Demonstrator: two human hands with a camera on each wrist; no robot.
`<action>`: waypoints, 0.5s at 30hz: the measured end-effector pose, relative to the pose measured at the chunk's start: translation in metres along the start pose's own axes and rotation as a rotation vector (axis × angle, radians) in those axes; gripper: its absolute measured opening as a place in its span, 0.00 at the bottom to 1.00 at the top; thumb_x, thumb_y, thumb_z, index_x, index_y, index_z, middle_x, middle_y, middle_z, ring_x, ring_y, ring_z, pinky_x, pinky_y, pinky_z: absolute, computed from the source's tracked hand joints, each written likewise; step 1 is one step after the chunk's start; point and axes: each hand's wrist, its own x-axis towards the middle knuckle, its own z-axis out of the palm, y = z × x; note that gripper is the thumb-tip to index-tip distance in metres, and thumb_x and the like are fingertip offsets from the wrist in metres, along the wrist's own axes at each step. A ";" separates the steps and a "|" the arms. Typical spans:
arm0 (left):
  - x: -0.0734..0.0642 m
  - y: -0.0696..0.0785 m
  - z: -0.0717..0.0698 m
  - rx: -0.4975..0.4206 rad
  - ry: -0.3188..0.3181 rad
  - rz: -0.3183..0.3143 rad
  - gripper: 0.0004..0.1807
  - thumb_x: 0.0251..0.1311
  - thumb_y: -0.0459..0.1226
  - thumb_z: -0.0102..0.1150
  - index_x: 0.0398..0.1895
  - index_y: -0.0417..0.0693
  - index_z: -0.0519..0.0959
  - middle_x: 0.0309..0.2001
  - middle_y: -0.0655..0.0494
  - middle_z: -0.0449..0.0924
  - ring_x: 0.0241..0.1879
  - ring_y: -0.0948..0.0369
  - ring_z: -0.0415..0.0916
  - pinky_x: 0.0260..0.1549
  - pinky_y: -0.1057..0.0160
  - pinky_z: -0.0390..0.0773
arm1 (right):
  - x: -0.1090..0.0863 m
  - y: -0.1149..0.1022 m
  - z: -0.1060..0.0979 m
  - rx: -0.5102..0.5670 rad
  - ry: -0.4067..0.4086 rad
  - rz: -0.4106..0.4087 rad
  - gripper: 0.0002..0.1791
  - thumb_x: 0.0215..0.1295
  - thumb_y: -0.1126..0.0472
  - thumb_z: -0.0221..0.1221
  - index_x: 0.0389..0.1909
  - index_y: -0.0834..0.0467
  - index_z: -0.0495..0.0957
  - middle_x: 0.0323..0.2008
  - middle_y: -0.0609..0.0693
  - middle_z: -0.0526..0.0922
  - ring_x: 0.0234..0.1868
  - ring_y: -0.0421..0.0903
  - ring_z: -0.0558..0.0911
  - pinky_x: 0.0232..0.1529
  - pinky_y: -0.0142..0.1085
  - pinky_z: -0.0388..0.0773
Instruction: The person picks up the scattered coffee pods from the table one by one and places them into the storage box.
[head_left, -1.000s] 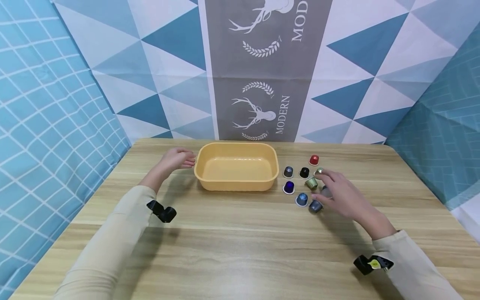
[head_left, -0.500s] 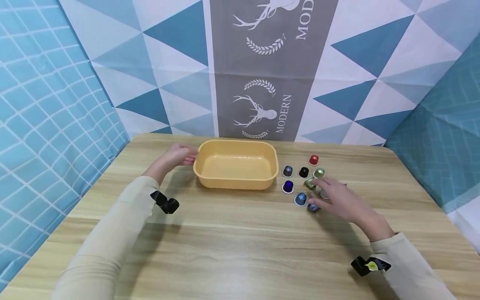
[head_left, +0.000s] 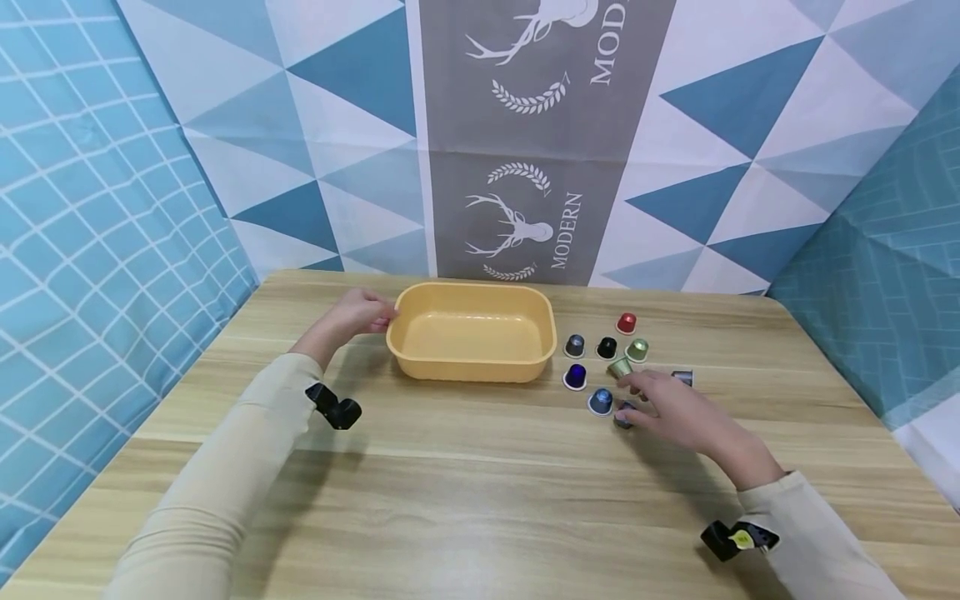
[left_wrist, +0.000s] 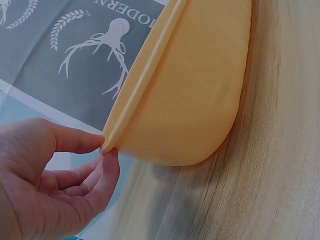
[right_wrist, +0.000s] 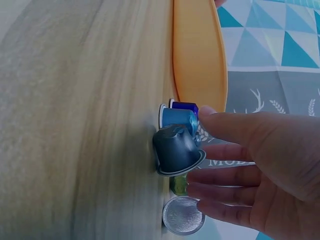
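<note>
My left hand [head_left: 358,312] pinches the left rim of a yellow plastic basin [head_left: 471,368] between thumb and index finger; the left wrist view shows the grip on its rim [left_wrist: 145,75]. Over the right-hand group of coffee capsules is my right hand [head_left: 678,407], fingers fairly straight and thumb apart from them. Closest to its fingertips is a dark grey coffee capsule [right_wrist: 177,150], tilted on the table. A green capsule [head_left: 619,367] lies tipped beside the index finger. A light blue capsule [head_left: 601,401] stands just left of the thumb.
Upright capsules stand between basin and right hand: grey [head_left: 574,345], black [head_left: 607,347], purple-blue [head_left: 575,377], red [head_left: 626,322] and light green [head_left: 637,349]. A silver capsule [head_left: 682,377] lies behind the right hand. Patterned cloth [head_left: 517,150] hangs behind the wooden table [head_left: 465,483].
My left hand has moved onto the basin's rim and now pinches it. My right hand has drawn slightly toward me, uncovering the light green capsule and the silver one behind it.
</note>
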 end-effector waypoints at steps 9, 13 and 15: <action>-0.003 0.000 -0.002 0.058 0.019 0.023 0.25 0.65 0.35 0.56 0.62 0.31 0.69 0.62 0.36 0.71 0.30 0.71 0.77 0.57 0.60 0.79 | -0.002 0.002 0.003 0.019 0.002 -0.008 0.16 0.59 0.58 0.65 0.46 0.61 0.79 0.41 0.53 0.83 0.41 0.46 0.81 0.40 0.41 0.82; -0.004 -0.002 -0.002 0.091 0.016 0.030 0.24 0.65 0.36 0.56 0.61 0.32 0.71 0.62 0.37 0.72 0.32 0.69 0.78 0.58 0.57 0.78 | -0.002 0.003 0.004 0.031 -0.008 -0.009 0.15 0.58 0.58 0.66 0.44 0.60 0.79 0.38 0.50 0.83 0.38 0.42 0.80 0.37 0.36 0.80; -0.004 -0.003 -0.003 0.099 0.015 0.033 0.24 0.65 0.37 0.56 0.61 0.32 0.71 0.61 0.37 0.72 0.33 0.69 0.79 0.57 0.57 0.79 | -0.002 0.002 0.005 0.033 -0.008 -0.014 0.15 0.58 0.58 0.67 0.44 0.60 0.79 0.37 0.49 0.83 0.37 0.40 0.79 0.35 0.34 0.79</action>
